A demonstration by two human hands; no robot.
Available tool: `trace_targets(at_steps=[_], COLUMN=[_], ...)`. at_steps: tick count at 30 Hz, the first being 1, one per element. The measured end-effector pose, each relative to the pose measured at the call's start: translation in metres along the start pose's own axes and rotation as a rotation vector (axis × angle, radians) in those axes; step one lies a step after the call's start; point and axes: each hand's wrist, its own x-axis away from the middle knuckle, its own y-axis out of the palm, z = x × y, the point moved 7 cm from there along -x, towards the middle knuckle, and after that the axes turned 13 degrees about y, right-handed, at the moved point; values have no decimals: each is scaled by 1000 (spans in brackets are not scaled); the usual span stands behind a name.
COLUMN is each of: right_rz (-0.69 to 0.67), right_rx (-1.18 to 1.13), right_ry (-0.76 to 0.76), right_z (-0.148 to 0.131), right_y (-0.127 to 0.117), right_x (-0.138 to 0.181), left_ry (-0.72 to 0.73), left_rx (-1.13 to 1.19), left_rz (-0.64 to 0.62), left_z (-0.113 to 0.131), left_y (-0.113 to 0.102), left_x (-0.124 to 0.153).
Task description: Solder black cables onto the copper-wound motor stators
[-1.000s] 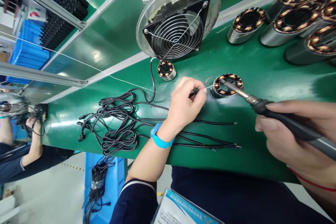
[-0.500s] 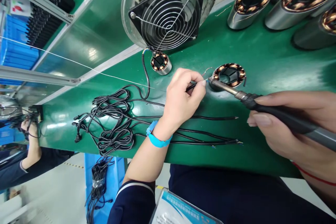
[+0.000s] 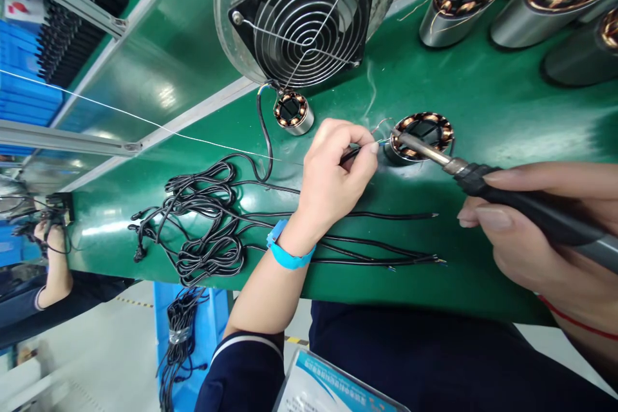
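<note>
My left hand [image 3: 335,170], with a blue band at the wrist, pinches the end of a black cable [image 3: 351,154] whose thin wires reach toward a motor stator [image 3: 403,153] with copper windings. My right hand [image 3: 535,232] is wrapped round the black handle of a soldering iron [image 3: 476,180]. The iron's metal tip is above the stator's near-left rim, close to the wire ends; whether it touches the stator I cannot tell. A thin copper wire curves up beside the joint. Faint smoke rises left of the stator.
A caged fan [image 3: 309,45] stands at the back, with a smaller stator [image 3: 292,113] before it. Several larger stators [image 3: 456,6] stand at the back right. Coiled black cables [image 3: 207,225] lie on the left. A blue bin [image 3: 212,328] sits below, and a co-worker's arm [image 3: 58,264] is at far left.
The soldering iron's tip has lifted off the wire ends and shifted slightly right and up, over the stator. Smoke now shows. My left hand keeps its pinch on the cable.
</note>
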Motion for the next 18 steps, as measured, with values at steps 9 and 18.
trace_targets(at_steps=[9, 18], right_rz=[-45, -57], right_rx=[19, 68], right_ry=[-233, -38], right_z=[-23, -24], right_y=[0, 2], right_x=[-7, -12], left_ry=[10, 26], left_rx=[-46, -10], left_rz=[-50, -14], left_z=[-2, -1], left_y=[1, 0], left_x=[1, -1])
